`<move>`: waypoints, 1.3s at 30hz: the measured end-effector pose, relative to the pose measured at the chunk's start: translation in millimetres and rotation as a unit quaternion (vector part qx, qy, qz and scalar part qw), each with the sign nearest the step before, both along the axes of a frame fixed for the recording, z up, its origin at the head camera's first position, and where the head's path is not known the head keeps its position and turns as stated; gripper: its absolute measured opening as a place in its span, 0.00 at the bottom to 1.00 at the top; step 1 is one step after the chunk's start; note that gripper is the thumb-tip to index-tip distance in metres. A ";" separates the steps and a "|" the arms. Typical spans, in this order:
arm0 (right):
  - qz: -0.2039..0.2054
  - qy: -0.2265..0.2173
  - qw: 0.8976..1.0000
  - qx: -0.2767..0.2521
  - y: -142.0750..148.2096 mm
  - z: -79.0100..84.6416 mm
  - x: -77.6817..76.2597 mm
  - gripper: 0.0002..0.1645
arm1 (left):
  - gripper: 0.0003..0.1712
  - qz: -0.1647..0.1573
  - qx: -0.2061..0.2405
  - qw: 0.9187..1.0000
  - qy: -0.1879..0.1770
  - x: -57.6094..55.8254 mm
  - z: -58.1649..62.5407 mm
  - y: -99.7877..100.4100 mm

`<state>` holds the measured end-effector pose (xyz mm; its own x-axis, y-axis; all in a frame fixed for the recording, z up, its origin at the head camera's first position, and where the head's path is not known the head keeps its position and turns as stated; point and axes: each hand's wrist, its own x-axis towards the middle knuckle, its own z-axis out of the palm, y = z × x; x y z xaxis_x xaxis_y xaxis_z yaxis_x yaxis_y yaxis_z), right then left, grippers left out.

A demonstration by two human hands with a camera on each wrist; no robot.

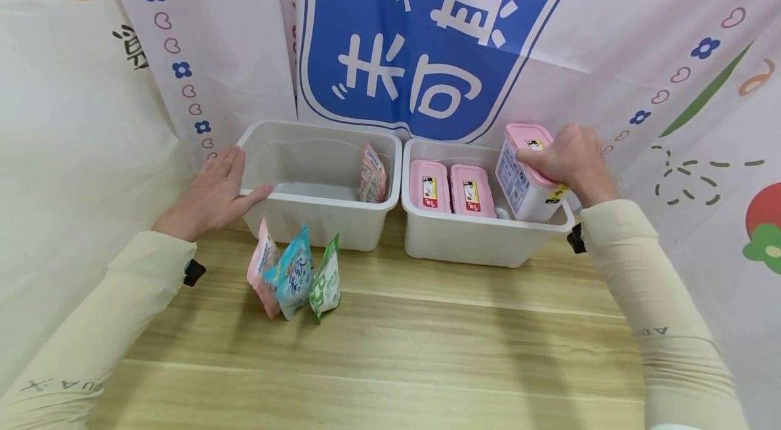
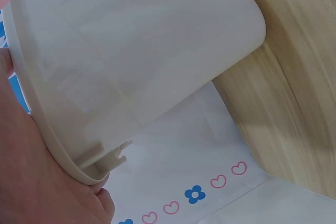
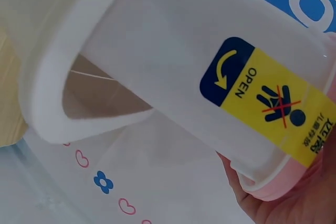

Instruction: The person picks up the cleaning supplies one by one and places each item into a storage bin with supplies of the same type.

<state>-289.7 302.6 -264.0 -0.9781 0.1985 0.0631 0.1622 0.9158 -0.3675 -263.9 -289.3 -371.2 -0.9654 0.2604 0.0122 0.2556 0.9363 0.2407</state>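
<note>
My right hand (image 1: 564,159) grips a white plastic tub with a pink lid (image 1: 527,176), thumb over the lid. Its lower end is inside the right bin (image 1: 464,243), tilted by the bin's right wall. A yellow label marked OPEN shows on this tub (image 3: 273,98) in the right wrist view. Two similar pink-lidded tubs (image 1: 430,186) stand side by side in that bin. At the left bin (image 1: 317,216), my left hand (image 1: 210,196) holds the near left corner, thumb across the front rim and fingers along the side. Inside, a pink pouch (image 1: 372,176) leans at the right end.
Three small pouches stand on the wooden table in front of the left bin: a pink one (image 1: 264,270), a blue one (image 1: 295,274) and a green-and-white one (image 1: 326,279). A printed cloth (image 1: 415,77) hangs close behind both bins. More white printed cloth encloses the sides.
</note>
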 end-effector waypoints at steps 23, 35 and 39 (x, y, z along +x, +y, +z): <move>-0.004 0.021 0.999 0.029 0.1 -49.7 -4.8 0.36 | 0.62 0.004 -0.001 1.000 -0.006 2.0 2.7 1.6; 0.001 0.031 0.998 0.063 0.3 -72.2 -6.8 0.39 | 0.62 0.006 0.000 1.000 -0.008 0.5 1.7 1.5; 0.001 0.034 0.997 0.063 -0.6 -78.5 -7.0 0.41 | 0.62 0.006 0.000 1.000 -0.009 0.4 2.1 2.0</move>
<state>-296.7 302.0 -342.5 -0.9711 0.1831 0.1531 0.1391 0.9555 -0.2603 -263.5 -287.3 -369.1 -0.9687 0.2483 -0.0055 0.2393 0.9393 0.2458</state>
